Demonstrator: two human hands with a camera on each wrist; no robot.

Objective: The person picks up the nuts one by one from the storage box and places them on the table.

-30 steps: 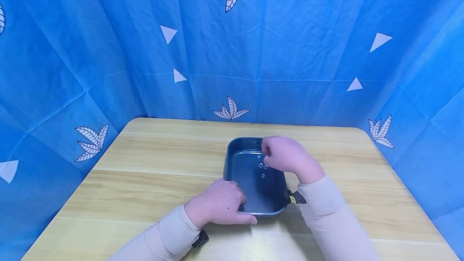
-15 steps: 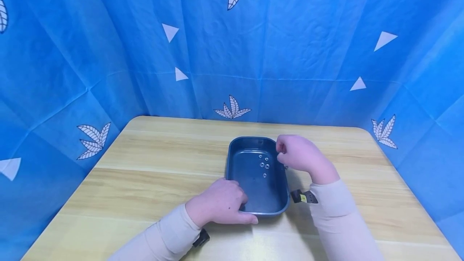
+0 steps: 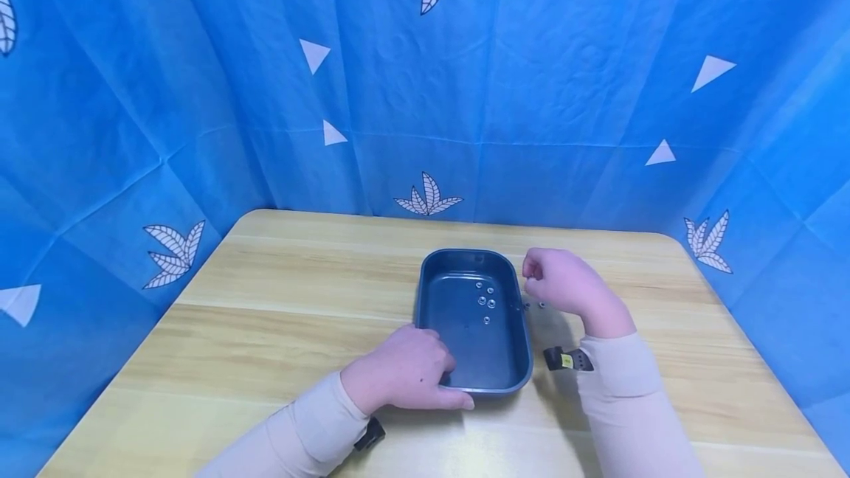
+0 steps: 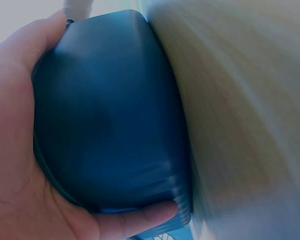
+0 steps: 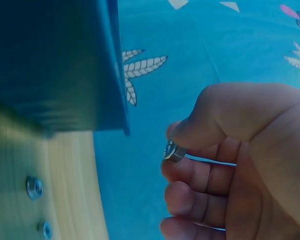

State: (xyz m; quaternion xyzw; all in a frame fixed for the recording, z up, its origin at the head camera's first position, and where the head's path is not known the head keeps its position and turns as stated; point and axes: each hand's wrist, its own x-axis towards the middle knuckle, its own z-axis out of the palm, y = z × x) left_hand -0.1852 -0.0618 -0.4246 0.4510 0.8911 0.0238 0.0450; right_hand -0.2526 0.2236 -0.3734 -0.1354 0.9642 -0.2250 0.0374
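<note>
A dark blue rectangular tray (image 3: 465, 349) rests on the wooden table. At its near left corner, my left hand (image 3: 406, 373) grips the rim, fingers over the inside and thumb along the front; the left wrist view shows the hand round the tray wall (image 4: 110, 110). My right hand (image 3: 572, 288) is raised beside the tray's right side, apart from it. Between thumb and forefinger it pinches a small metal flange nut (image 5: 174, 151). Several similar nuts (image 3: 491, 304) lie on the tray's floor. Two loose nuts (image 5: 34, 188) sit on the table just outside the tray's right wall.
The wooden table (image 3: 299, 279) extends on all sides of the tray. A blue curtain (image 3: 564, 80) with white leaf and triangle prints hangs behind and at both sides. Black wrist straps (image 3: 568, 359) show below the sleeves.
My right hand has moved rightward from over the tray to outside its right wall, uncovering the nuts inside and two on the table. The left hand keeps its grip on the rim.
</note>
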